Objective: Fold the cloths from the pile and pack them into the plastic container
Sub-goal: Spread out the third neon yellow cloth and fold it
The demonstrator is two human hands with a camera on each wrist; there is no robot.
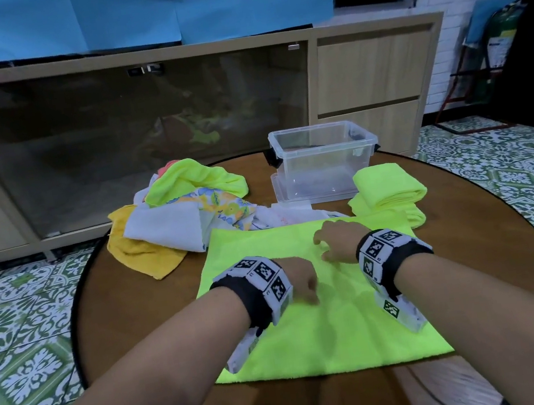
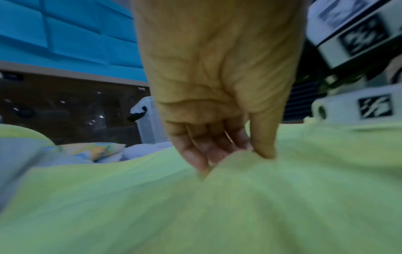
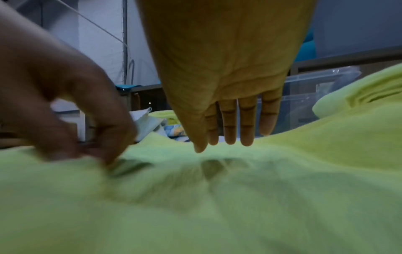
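A neon green cloth (image 1: 329, 325) lies spread flat on the round brown table (image 1: 145, 324) in front of me. My left hand (image 1: 308, 291) sits on its middle; in the left wrist view the left hand (image 2: 234, 155) pinches up a small ridge of this cloth (image 2: 195, 214) between thumb and fingers. My right hand (image 1: 324, 245) is just beyond it, with straight fingers (image 3: 246, 130) reaching down to the cloth surface (image 3: 239, 206). The clear plastic container (image 1: 322, 163) stands at the table's back and looks empty.
A pile of unfolded cloths (image 1: 183, 211), yellow, white, patterned and green, lies at the back left. A folded green cloth (image 1: 390, 192) rests right of the container. A wooden cabinet with glass doors (image 1: 131, 136) stands behind the table, on a tiled floor.
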